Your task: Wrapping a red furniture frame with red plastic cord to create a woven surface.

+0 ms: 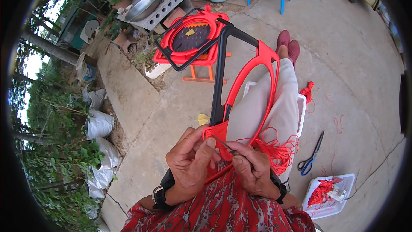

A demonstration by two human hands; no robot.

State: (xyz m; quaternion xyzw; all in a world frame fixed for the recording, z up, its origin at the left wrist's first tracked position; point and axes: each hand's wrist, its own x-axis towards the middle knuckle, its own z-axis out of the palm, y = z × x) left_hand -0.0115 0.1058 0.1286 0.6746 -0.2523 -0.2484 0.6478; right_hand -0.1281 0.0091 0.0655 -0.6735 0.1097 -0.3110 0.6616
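Frame: smooth black tubing, angular, joined to a red-wrapped oval; it slants over pale trousers.
Left hand: grasping the frame's red-bound near corner between thumb and fingers.
Right hand: pinching a slim tool that points toward the left fingers.
Loose cord: thin, red, tangled beside the right hand.
Scissors: blue-handled, on rough concrete.
White tray: rounded rectangle; apparently red printing, too small to read.

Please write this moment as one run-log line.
left hand: on red-black frame | right hand: holding thin tool | scissors: on floor
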